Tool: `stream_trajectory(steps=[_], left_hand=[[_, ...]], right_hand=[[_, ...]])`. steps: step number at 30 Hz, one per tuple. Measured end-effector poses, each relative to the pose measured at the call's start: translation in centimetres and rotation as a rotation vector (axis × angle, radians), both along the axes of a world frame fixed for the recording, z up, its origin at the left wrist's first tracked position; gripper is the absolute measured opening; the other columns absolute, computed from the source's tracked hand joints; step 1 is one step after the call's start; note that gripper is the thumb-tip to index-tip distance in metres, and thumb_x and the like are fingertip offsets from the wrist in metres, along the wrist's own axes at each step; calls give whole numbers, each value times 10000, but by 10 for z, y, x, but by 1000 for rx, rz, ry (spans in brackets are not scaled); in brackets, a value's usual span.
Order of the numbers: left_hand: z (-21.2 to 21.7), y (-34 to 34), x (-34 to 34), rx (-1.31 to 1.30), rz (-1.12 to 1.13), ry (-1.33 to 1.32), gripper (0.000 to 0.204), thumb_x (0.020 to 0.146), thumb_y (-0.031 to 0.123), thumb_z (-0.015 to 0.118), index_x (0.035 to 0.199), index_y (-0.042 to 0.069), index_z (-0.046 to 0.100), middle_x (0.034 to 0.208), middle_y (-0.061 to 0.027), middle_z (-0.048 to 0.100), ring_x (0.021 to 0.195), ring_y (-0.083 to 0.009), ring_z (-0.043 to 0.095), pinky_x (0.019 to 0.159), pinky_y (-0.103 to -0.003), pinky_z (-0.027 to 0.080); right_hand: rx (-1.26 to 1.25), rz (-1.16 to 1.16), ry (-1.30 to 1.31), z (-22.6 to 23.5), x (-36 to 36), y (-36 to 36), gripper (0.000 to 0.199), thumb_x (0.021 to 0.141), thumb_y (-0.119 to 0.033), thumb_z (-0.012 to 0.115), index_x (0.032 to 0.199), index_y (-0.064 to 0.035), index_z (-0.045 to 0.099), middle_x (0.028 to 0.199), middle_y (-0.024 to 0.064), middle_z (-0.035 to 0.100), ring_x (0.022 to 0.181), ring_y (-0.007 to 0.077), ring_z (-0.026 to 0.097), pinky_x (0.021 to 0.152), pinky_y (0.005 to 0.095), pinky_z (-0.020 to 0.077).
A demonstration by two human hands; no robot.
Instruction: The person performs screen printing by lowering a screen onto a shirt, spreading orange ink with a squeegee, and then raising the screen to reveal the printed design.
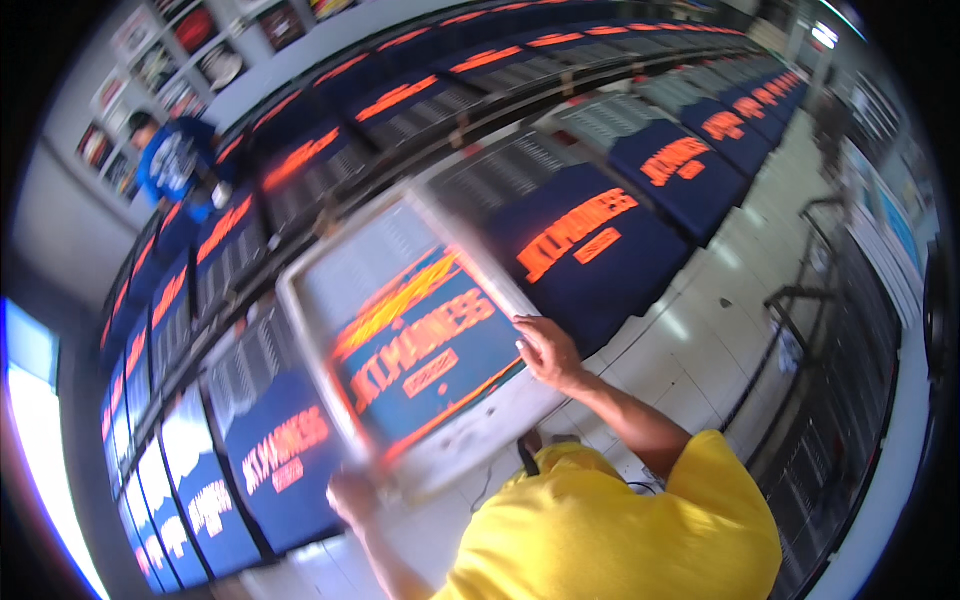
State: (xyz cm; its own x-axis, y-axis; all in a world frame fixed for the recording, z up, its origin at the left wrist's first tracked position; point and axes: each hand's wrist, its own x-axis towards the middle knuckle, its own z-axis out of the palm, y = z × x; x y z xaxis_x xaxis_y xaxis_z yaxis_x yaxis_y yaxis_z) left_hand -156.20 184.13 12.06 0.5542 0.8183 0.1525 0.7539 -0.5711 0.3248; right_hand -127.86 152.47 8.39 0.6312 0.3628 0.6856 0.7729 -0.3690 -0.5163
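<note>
A wooden-edged printing screen (520, 408) hangs tilted over the printing table in front of me, with orange ink smeared over its mesh and orange lettering showing in it. My right hand (548, 352) grips its right edge, fingers over the rim. At the near left corner, my left hand (352, 497) is closed against the edge, somewhat blurred. A dark navy shirt with orange print (590, 240) lies flat to the right of the screen. Another navy printed shirt (285, 450) lies to its left. What lies beneath the screen is mostly covered.
Long rows of boards with dark printed shirts (680, 160) stretch away to the far right and curve round at left. A person in a blue top (180, 165) stands at the far left. Dark metal racking (830, 400) stands at right, across a pale tiled floor (700, 330).
</note>
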Motion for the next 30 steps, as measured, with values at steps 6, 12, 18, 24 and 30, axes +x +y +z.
stream_trajectory(steps=[6,12,18,24,30], left_hand=[[-3,-16,-67,-886,-155,-230,439,1007,370,538,841,-4,697,639,-36,638,503,-89,547,438,-242,420],[-7,-94,-55,-1292,-490,77,444,1029,416,480,1141,38,684,878,-9,687,570,-92,507,541,-255,432],[-84,-141,-12,-1683,-183,-386,495,1036,488,427,1252,56,539,954,-40,660,589,-101,482,541,-278,408],[-96,-159,2,-1450,-135,-467,589,1052,522,344,1060,21,653,741,-23,575,550,-93,421,476,-284,332],[-108,-166,8,-1015,-202,-389,575,1055,434,344,688,22,504,560,-82,486,528,-220,472,537,-405,399]], right_hand=[[-628,602,20,39,-81,1,497,805,-199,744,1264,-68,606,1255,49,633,1222,270,536,1032,443,431],[-820,647,-155,46,-80,23,579,697,-148,724,1258,-86,596,1245,44,623,1122,263,561,964,418,444],[-804,483,-156,61,-80,58,346,688,-105,693,1024,-72,616,976,64,641,954,257,600,831,398,503],[-688,496,-151,71,-60,67,292,684,-132,727,946,-82,609,888,54,643,875,247,622,764,400,520],[-655,480,-143,77,8,132,305,720,-184,788,953,-89,615,897,53,669,904,268,629,753,403,526]])
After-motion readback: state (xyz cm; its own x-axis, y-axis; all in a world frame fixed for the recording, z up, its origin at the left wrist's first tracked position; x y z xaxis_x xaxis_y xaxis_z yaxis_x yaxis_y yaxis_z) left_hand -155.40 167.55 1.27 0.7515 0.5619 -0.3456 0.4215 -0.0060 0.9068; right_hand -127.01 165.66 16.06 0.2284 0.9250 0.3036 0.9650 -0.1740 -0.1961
